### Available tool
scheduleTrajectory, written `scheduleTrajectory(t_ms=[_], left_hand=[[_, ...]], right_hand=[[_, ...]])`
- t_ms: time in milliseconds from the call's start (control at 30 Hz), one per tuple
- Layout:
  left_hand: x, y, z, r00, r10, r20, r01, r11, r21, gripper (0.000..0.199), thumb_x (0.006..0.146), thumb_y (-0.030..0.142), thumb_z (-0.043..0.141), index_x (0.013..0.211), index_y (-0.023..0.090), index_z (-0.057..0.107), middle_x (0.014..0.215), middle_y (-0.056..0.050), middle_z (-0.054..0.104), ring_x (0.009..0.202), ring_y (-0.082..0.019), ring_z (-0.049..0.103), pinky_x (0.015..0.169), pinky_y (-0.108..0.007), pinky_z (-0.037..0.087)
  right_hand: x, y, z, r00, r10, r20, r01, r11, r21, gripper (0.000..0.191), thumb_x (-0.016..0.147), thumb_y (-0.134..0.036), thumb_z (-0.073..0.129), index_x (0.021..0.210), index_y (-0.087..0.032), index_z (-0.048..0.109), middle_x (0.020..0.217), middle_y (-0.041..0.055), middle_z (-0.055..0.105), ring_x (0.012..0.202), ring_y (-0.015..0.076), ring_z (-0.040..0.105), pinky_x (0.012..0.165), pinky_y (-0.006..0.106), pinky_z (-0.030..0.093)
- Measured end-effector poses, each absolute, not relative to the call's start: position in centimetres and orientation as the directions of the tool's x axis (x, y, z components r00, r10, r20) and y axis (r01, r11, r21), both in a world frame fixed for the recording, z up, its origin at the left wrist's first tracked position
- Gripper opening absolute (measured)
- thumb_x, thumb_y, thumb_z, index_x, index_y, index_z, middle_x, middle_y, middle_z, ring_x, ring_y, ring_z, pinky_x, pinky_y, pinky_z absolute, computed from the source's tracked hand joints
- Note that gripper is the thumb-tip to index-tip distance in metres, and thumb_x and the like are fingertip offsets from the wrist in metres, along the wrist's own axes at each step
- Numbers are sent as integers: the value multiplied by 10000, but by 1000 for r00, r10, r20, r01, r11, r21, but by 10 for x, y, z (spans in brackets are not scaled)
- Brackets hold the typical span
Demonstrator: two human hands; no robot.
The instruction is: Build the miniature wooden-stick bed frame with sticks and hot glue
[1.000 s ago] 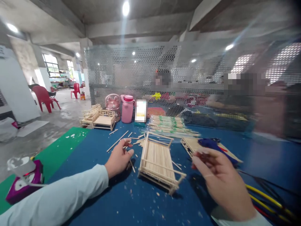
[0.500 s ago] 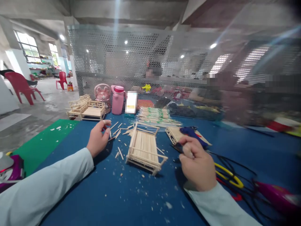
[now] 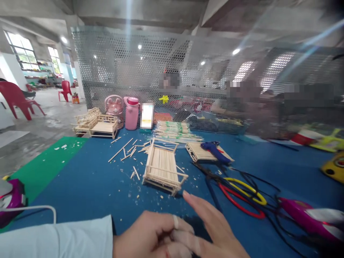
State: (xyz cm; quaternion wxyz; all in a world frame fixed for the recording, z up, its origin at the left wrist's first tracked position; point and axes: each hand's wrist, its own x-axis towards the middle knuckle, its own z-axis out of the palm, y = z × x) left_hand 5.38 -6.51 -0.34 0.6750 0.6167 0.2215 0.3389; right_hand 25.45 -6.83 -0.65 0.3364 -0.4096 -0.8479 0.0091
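Note:
My left hand [image 3: 153, 233] is at the bottom middle, its fingers curled against the fingers of my right hand; whatever may lie inside them is hidden. A pale band [image 3: 175, 222] circles one finger there. My right hand [image 3: 215, 229] has a finger stretched out and apart from the others, and nothing shows in its grip. Just beyond both hands, a miniature bed frame of thin wooden sticks [image 3: 162, 165] stands on the blue table [image 3: 88, 186], touched by neither. To its right, scissors with red and yellow handles [image 3: 242, 197] lie on the table.
Loose sticks [image 3: 131, 152] are scattered left of the frame. Behind it lie bundled sticks [image 3: 172, 129]. A blue glue gun [image 3: 215, 150] rests on another stick piece [image 3: 197, 152]. More stick furniture [image 3: 104, 125], a pink bottle [image 3: 131, 114] and a mesh screen [image 3: 113, 64] stand behind. Cables run at right.
Both hands have drawn back and come together at the bottom of the view. The scissors, earlier mostly hidden by my right hand, now lie uncovered. The stick frame has stayed in place.

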Motion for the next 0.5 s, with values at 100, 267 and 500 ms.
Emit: scheduleTrajectory(t_ms=[100,267,500], left_hand=[[52,-61,4,654,755,50,-98,19,995,247,737,375,669,728,131,632,615,18,476,577,-77,415,572,-185,382],[55,-64,4,654,751,-90,31,92,995,278,769,370,591,602,148,581,533,26,495,452,-71,444,448,-178,364],[52,-62,1,587,809,-40,41,19,999,258,825,320,535,672,125,605,594,6,553,476,-59,458,498,-183,398]], right_hand=[[270,-66,-23,-370,778,509,728,582,-361,669,768,-338,661,1377,-419,396,1258,46,615,1060,285,636,777,360,600],[283,-71,-23,-316,865,390,721,486,-494,596,781,-297,655,1336,-404,469,1201,63,651,970,259,679,670,296,621],[277,-87,11,-323,855,405,500,518,-695,531,825,-275,580,1332,-366,450,1487,74,361,1310,282,403,959,383,478]])
